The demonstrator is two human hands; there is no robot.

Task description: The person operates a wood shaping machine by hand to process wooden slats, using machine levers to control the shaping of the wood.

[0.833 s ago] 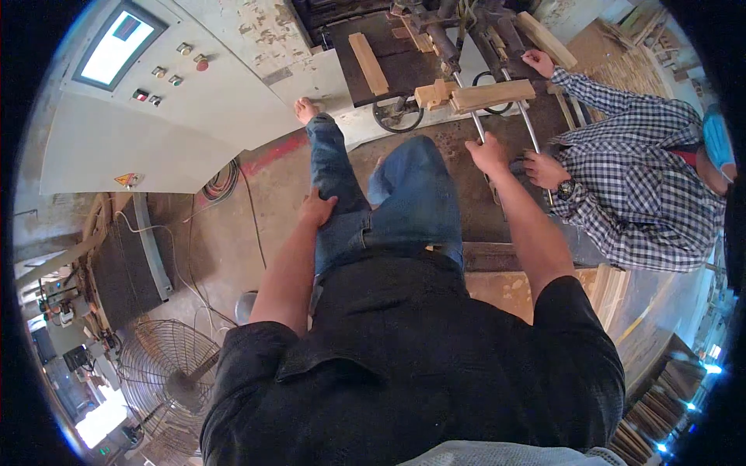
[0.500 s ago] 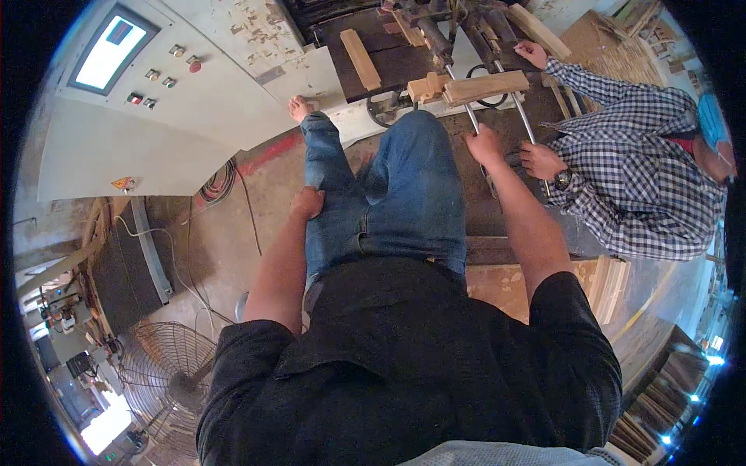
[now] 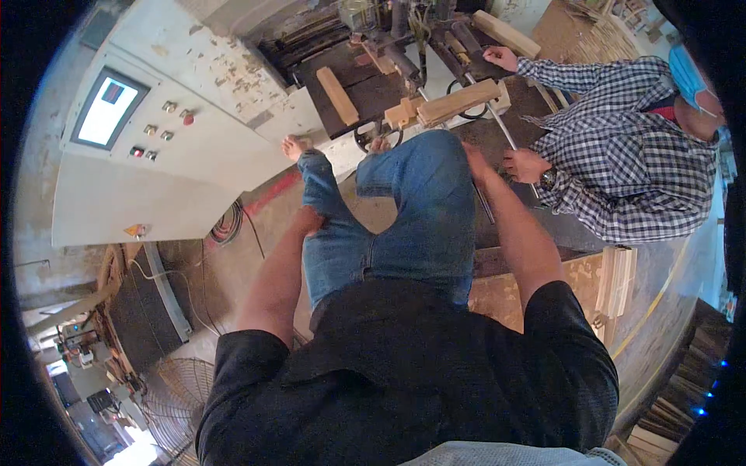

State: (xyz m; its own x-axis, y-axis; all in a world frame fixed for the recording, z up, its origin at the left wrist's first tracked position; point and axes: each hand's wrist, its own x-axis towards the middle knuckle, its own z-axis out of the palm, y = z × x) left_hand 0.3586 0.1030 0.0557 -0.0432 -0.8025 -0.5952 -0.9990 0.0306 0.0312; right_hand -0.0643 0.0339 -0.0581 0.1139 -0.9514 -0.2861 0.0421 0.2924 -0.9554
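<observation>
My left hand (image 3: 312, 220) rests against my left thigh, its fingers mostly hidden from view. Beside my raised right knee, my right hand (image 3: 476, 165) is closed round a metal rod (image 3: 486, 208); the knee covers part of the fingers. A second metal rod (image 3: 505, 132) runs alongside to the right, gripped by a co-worker's hand (image 3: 527, 165). Across the upper ends of both rods lies a wooden piece (image 3: 460, 104), with a smaller wooden block (image 3: 401, 114) at its left end. The co-worker's other hand (image 3: 501, 57) is farther off, near a timber piece (image 3: 507, 33).
A cabinet with a screen and buttons (image 3: 167, 175) stands at left. One wood strip (image 3: 338, 95) lies on the dark machine table (image 3: 373, 89). Coiled cable (image 3: 227, 225) and a caged fan (image 3: 177, 392) are on the left. The co-worker in a checked shirt (image 3: 622, 147) is close at right.
My knees have moved apart, and my right foot now shows between them. The right knee now hides part of my right hand. The whole view has shifted somewhat.
</observation>
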